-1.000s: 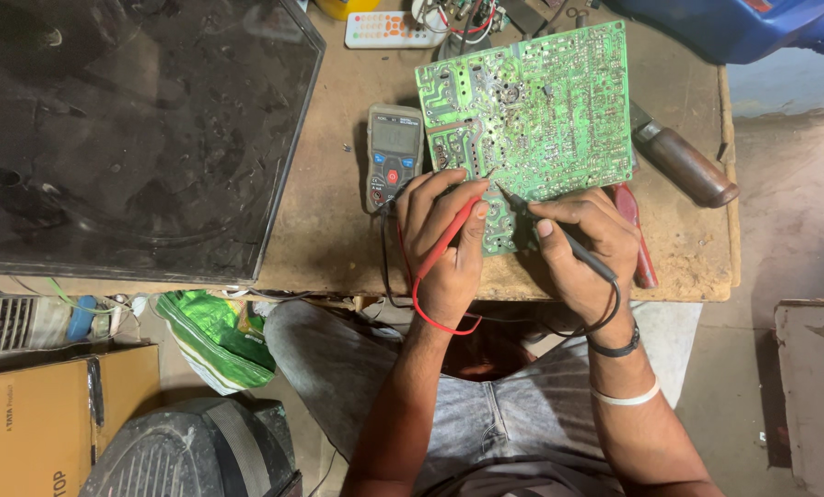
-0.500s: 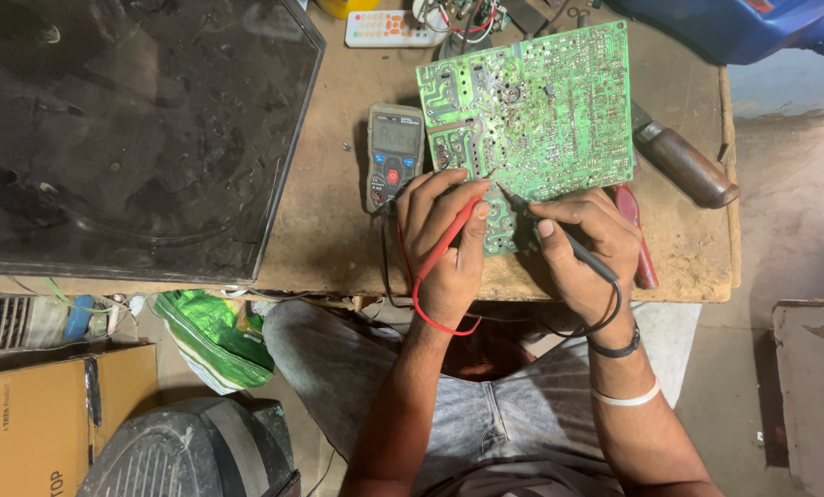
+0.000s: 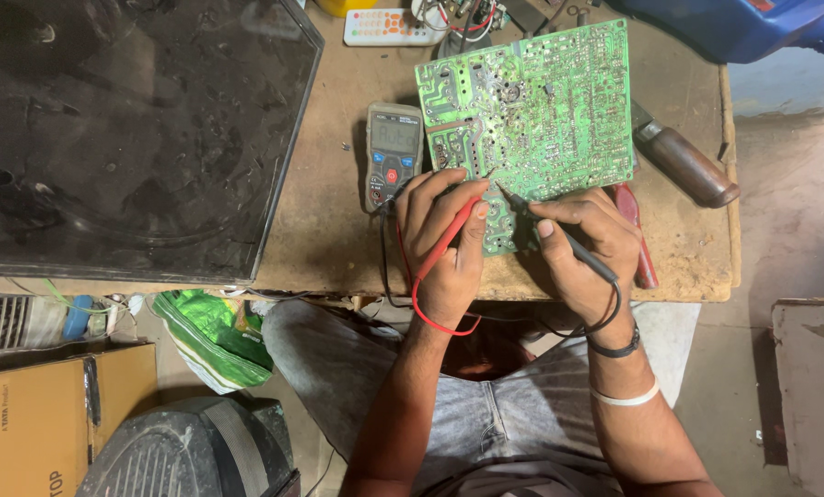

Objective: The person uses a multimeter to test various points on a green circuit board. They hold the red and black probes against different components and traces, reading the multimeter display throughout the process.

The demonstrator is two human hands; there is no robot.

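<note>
A green circuit board [image 3: 541, 101] lies solder side up on a worn wooden bench [image 3: 338, 230]. My left hand [image 3: 444, 244] grips a red test probe [image 3: 449, 235], its tip on the board's lower left part. My right hand [image 3: 587, 248] pinches a black test probe [image 3: 559, 235] whose tip touches the board just right of the red one. Red and black leads loop below my wrists. A grey multimeter [image 3: 392, 152] lies to the left of the board.
A large dark flat screen panel [image 3: 127, 129] covers the bench's left half. A wooden-handled tool [image 3: 684, 166] and a red-handled tool [image 3: 638, 235] lie right of the board. A white remote [image 3: 380, 26] sits at the far edge. A green bag [image 3: 209, 336] and a cardboard box [image 3: 34, 414] are on the floor.
</note>
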